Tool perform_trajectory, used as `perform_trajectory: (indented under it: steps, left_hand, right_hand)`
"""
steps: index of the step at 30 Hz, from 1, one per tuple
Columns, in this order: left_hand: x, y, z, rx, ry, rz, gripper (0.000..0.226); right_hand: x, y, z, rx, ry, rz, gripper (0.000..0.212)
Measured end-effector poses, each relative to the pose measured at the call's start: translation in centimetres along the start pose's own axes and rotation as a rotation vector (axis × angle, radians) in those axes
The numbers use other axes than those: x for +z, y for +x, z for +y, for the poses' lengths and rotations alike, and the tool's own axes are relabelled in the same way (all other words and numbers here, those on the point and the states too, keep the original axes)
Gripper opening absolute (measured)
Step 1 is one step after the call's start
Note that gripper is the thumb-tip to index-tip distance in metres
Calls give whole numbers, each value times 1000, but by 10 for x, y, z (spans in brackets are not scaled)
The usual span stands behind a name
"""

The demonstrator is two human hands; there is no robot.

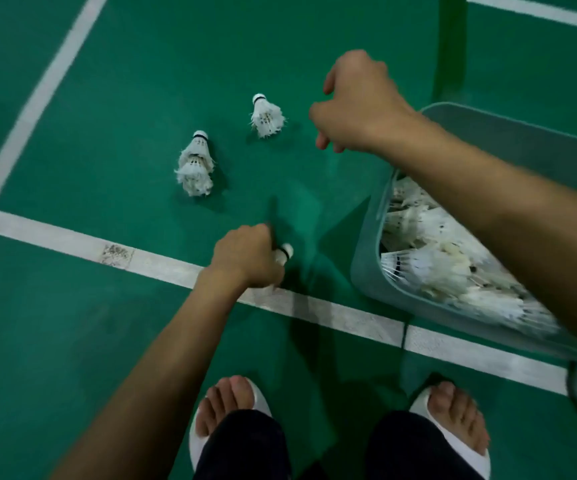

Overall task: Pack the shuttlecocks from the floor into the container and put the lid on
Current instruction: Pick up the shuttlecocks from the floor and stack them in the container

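One shuttlecock (285,252) is clamped in left fingers (269,237), right fingers (322,138) seemingly loose; container (363,271) (grey) holds more.

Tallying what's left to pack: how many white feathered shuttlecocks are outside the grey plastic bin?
At least 4: a lone shuttlecock on the green floor, a nested stack of at least two left of it, a shuttlecock gripped in the left hand. The stack may hide more.

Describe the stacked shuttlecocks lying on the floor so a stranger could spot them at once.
Find the grey-green plastic container on the right, then look left across the green court floor beyond the white line. The white feather stack lies farthest left. Unlike the single white shuttlecock to its right, it is several nested together.
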State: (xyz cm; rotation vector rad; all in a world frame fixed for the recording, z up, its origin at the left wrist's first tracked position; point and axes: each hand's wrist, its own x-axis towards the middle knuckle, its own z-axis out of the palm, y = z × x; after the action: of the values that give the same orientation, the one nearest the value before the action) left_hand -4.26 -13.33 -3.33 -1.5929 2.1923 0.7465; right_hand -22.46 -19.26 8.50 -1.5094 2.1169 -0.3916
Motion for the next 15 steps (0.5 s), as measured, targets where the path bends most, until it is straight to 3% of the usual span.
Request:
perform_trajectory:
  steps: [3, 6, 9, 10, 12, 15]
  left_hand:
    - [-37, 11, -9, -46, -84, 267, 39]
    - [-69, 29, -27, -223, -245, 648, 44]
    - [-87, 63, -54, -362, -322, 785, 54]
    - [-92, 74, -61, -384, -308, 767, 58]
    - [-94, 93, -69, -411, -288, 655, 68]
    - [-88, 109, -69, -476, -335, 470, 71]
  right_hand:
    - [24, 46, -18, -76, -334, -300, 38]
    - [54, 91, -29, -202, -559, -471, 77]
    - [84, 120, -39, -227, -625, -624, 106]
    - [91, 124, -41, -228, -657, -644, 103]
    - [96, 122, -40, -241, -667, -636, 75]
    - [95, 112, -34, -278, -571, -506, 41]
